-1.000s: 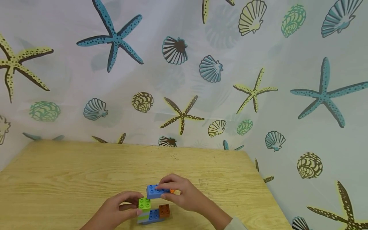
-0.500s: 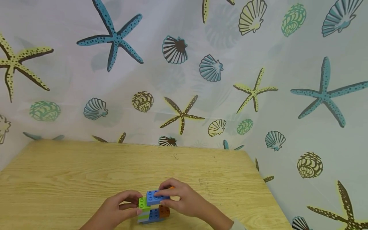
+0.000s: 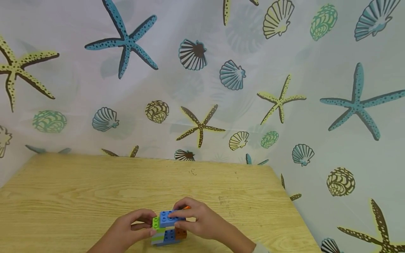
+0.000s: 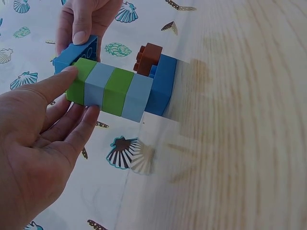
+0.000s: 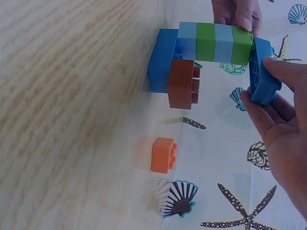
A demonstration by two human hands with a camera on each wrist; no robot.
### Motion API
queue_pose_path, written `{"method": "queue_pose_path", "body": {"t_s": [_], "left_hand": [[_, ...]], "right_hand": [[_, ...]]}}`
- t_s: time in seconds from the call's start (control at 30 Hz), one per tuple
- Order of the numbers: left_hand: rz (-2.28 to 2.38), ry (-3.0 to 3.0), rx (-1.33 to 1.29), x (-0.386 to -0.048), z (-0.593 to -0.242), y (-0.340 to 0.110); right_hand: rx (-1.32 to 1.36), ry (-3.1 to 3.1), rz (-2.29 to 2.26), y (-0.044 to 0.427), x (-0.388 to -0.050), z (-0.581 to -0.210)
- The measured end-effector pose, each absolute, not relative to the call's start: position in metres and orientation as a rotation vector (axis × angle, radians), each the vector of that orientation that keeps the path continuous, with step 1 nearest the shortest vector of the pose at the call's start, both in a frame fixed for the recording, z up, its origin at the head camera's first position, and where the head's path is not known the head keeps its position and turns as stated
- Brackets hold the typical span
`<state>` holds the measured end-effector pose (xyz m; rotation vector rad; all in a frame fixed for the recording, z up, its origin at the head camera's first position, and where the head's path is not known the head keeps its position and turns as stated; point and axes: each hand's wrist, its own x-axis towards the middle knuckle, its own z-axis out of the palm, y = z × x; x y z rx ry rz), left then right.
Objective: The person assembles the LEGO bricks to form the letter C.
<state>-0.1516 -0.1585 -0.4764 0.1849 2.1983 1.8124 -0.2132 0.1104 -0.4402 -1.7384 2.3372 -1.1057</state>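
Note:
A stack of alternating green and light blue toy building bricks stands on one end of a blue base brick. On the base's other end sits a brown brick. My left hand pinches the stack near its top green brick, thumb on one side and fingers on the other. With my right hand I grip a long blue brick between thumb and fingers. One end of it lies over the top green brick, the other juts out above the brown one. Whether its studs are fully seated, I cannot tell.
An orange brick stands on the wooden table, apart from the build and partly behind my right hand in the head view. A curtain printed with starfish and shells hangs along the table's back and right side.
My right hand has brought the long blue brick down and slightly left, from above the stack onto the top green brick. The left hand has kept its place on the stack.

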Motion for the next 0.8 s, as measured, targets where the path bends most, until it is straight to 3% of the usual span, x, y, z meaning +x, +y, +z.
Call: {"method": "queue_pose_path", "body": {"t_s": [0.27,0.8], "left_hand": [[1.816,2.182,0.186,-0.152,-0.477,-0.159],[1.803,2.191,0.234,-0.154,-0.479,-0.161]], "right_hand": [[-1.902,2.362,-0.965,0.110,-0.217,-0.434],[-1.850,2.417,-0.834,0.110,-0.213,-0.431]]}}
